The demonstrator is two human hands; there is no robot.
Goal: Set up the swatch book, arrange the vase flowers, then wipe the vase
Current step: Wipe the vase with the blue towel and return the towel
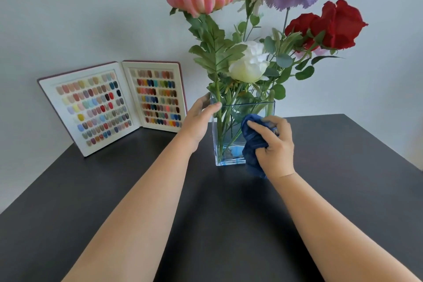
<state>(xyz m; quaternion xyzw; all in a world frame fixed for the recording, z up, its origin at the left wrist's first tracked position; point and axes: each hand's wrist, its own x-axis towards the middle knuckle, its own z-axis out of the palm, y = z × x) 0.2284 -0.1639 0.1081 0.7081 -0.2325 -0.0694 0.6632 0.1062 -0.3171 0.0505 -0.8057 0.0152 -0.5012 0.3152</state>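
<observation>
A clear rectangular glass vase (225, 135) stands on the dark table (229, 224), holding pink, purple, cream, white and red flowers (251, 62). My left hand (198, 119) grips the vase's upper left corner, thumb on its front face. My right hand (273, 144) holds a bunched blue cloth (250, 139) pressed against the front right of the vase. An open swatch book (112, 105) with rows of coloured nail tips stands upright against the wall at the back left.
A pale wall rises right behind the table. The table's left edge runs diagonally from the swatch book toward me, and its right edge falls away at the far right.
</observation>
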